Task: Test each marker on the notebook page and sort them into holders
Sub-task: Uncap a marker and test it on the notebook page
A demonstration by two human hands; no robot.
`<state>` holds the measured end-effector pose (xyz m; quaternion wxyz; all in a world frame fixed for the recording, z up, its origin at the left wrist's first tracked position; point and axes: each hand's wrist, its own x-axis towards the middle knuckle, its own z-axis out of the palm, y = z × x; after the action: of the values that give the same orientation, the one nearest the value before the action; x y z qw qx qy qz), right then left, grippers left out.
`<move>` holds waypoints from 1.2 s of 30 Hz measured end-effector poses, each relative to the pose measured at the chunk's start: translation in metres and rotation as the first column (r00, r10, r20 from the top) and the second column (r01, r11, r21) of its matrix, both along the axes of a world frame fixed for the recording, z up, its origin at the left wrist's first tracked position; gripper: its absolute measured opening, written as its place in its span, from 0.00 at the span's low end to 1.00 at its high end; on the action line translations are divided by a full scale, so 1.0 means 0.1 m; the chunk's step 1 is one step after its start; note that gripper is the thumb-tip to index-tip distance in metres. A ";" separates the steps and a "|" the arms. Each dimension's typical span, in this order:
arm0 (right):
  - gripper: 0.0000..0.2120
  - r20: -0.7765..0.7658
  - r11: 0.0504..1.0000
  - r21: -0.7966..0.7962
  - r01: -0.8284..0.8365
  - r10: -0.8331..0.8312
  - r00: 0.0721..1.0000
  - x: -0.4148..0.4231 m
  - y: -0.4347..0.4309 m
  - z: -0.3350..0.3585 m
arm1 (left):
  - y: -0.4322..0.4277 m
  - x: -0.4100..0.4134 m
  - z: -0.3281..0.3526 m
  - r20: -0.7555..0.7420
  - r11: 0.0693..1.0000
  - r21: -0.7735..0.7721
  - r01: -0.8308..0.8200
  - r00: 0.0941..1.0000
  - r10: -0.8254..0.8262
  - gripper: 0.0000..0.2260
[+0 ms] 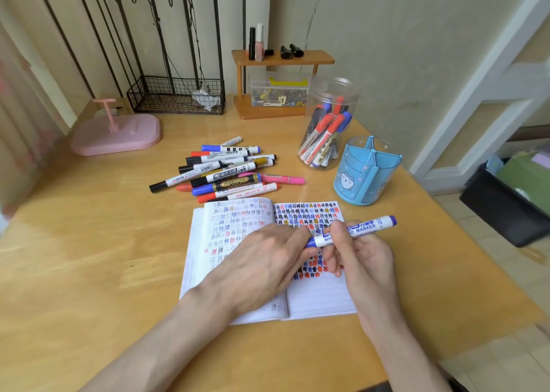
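A white-barrelled whiteboard marker with a blue cap and blue end [366, 227] lies nearly level in the air just above the right page of an open lined notebook [321, 296], its capped tip pointing left and its tail pointing right. The right hand [366, 260] grasps the marker around the middle of the barrel, thumb on top and fingers curled beneath. The left hand [262, 263] reaches across the notebook's fold, and its fingertips close on the blue cap end. The notebook sits flat on a light wooden table [89, 257], and both pages are covered with rows of small test scribbles in black, blue, red and yellow. Just beyond the notebook's top edge lies a loose pile of capped markers [229, 171] in black, blue, red, gold and pink. To the right of that pile stands a clear plastic jar [315, 100] holding red- and blue-capped markers on end. Just in front of the jar stands a pale blue divided pen holder [354, 180] with a cartoon animal printed on its side. Farther back sit a pink plastic stand [119, 135], a black wire basket [175, 97] and a small wooden shelf [282, 58].
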<state>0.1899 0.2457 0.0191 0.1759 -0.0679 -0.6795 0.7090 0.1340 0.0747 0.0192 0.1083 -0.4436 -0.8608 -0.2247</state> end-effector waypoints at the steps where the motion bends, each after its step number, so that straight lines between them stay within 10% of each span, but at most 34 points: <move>1: 0.19 0.015 1.000 -0.008 0.000 0.000 1.000 0.01 0.01 -0.01 | 0.00 0.00 0.01 0.061 1.000 0.000 0.021 0.998 -0.021 0.15; 12: 0.13 0.030 0.997 -0.032 -0.063 0.064 0.997 0.06 0.04 -0.02 | -0.04 -0.01 0.05 0.521 0.984 0.137 0.109 0.837 -0.166 0.16; 26: 0.25 0.209 0.999 0.037 0.002 -0.010 0.978 -0.20 0.02 0.02 | 0.06 -0.02 -0.15 -0.086 0.990 -0.041 -0.134 0.988 0.130 0.17; 36: 0.19 0.167 0.993 -0.007 -0.116 0.115 0.979 -0.17 0.03 -0.03 | 0.02 -0.06 -0.11 0.341 0.992 0.126 0.022 0.938 -0.064 0.15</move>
<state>0.1728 0.2488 0.0161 0.0769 -0.0873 -0.6956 0.7089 0.1284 0.0765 0.0086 -0.0224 -0.4088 -0.8414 -0.3526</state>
